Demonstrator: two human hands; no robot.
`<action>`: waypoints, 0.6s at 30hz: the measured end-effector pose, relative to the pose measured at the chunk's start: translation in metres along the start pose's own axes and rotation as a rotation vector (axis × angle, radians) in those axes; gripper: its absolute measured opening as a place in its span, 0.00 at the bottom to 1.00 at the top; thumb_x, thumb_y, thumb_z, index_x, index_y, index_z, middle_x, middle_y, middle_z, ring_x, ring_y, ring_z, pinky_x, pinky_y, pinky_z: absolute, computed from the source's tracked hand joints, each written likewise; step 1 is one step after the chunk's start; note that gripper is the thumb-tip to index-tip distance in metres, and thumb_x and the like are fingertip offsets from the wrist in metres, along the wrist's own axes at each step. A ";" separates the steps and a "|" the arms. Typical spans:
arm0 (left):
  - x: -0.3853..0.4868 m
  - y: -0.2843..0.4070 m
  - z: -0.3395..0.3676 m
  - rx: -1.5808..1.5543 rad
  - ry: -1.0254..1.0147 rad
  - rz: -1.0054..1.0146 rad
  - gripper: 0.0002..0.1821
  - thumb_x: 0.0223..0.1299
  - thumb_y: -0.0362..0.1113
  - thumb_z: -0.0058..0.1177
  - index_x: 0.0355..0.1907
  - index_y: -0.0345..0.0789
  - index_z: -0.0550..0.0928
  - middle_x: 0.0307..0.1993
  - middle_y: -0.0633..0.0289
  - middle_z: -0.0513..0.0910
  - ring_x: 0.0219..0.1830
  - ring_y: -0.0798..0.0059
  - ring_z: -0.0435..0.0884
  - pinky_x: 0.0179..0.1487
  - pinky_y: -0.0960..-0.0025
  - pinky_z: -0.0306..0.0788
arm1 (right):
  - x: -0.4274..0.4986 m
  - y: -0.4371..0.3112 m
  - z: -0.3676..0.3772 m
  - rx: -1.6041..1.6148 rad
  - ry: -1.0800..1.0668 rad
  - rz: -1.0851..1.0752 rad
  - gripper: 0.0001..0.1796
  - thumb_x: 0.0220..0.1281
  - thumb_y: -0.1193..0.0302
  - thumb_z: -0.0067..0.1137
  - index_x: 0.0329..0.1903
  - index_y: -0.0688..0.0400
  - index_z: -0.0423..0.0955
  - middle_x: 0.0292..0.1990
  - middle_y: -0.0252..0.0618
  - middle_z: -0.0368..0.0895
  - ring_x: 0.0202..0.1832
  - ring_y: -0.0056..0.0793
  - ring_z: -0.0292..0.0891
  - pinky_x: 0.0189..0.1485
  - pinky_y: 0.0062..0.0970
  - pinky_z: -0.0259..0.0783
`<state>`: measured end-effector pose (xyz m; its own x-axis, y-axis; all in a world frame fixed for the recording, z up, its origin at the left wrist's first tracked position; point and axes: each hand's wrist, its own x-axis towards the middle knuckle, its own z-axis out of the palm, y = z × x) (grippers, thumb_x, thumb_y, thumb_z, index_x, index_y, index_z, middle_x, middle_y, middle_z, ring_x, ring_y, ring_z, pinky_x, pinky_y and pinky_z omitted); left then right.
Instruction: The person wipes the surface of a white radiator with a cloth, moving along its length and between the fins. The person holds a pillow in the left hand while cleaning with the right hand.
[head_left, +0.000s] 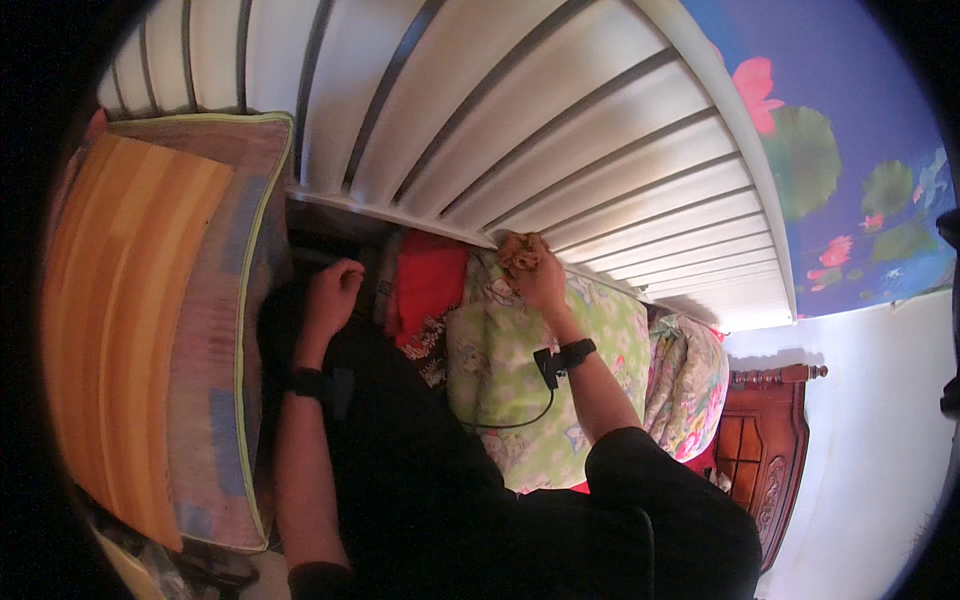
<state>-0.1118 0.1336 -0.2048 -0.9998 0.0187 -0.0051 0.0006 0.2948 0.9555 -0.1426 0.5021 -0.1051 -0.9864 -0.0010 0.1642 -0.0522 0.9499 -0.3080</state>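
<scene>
My right hand (541, 279) grips a crumpled brown cloth (520, 252). The cloth rests against the lower edge of a large white slatted panel (480, 127), which shows faint brownish smudges. My left hand (335, 292) is by my dark-clothed leg, apart from the panel. Its fingers are loosely curled, and I see nothing in them. Each wrist wears a black band, the right one with a small device and cable. Below my right hand lies green patterned bedding (555, 375), with a red cloth (429, 277) beside it.
At left, a wood-grain board (120, 322) lies on an upright-sided mattress (214, 352) with yellow-green piping. Floral bedding (686, 382) is heaped near a carved wooden headboard (761, 457). A lotus-patterned blue surface (832, 150) borders the panel's right end.
</scene>
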 end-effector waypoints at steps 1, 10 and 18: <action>0.001 0.000 0.000 0.001 -0.015 -0.028 0.08 0.68 0.29 0.53 0.46 0.31 0.83 0.39 0.55 0.87 0.42 0.65 0.86 0.50 0.65 0.77 | 0.005 0.003 -0.005 0.000 -0.098 0.050 0.29 0.51 0.63 0.70 0.57 0.56 0.75 0.49 0.55 0.83 0.53 0.54 0.79 0.53 0.44 0.76; -0.006 -0.001 -0.009 0.021 -0.012 -0.063 0.10 0.70 0.32 0.52 0.48 0.32 0.83 0.41 0.52 0.86 0.45 0.65 0.85 0.51 0.65 0.76 | 0.053 0.031 -0.058 0.121 -0.647 0.086 0.33 0.51 0.60 0.70 0.59 0.62 0.76 0.50 0.49 0.85 0.52 0.40 0.81 0.56 0.36 0.75; -0.003 -0.010 -0.005 -0.081 -0.036 -0.038 0.08 0.68 0.30 0.54 0.46 0.31 0.82 0.38 0.58 0.85 0.42 0.72 0.83 0.49 0.69 0.75 | 0.019 0.038 -0.234 0.446 -0.315 0.167 0.23 0.57 0.66 0.66 0.55 0.61 0.80 0.44 0.36 0.86 0.48 0.25 0.79 0.53 0.28 0.75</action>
<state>-0.1092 0.1260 -0.2132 -0.9978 0.0434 -0.0508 -0.0402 0.2179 0.9752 -0.1273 0.6114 0.1055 -0.9822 -0.0204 -0.1866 0.1146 0.7218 -0.6826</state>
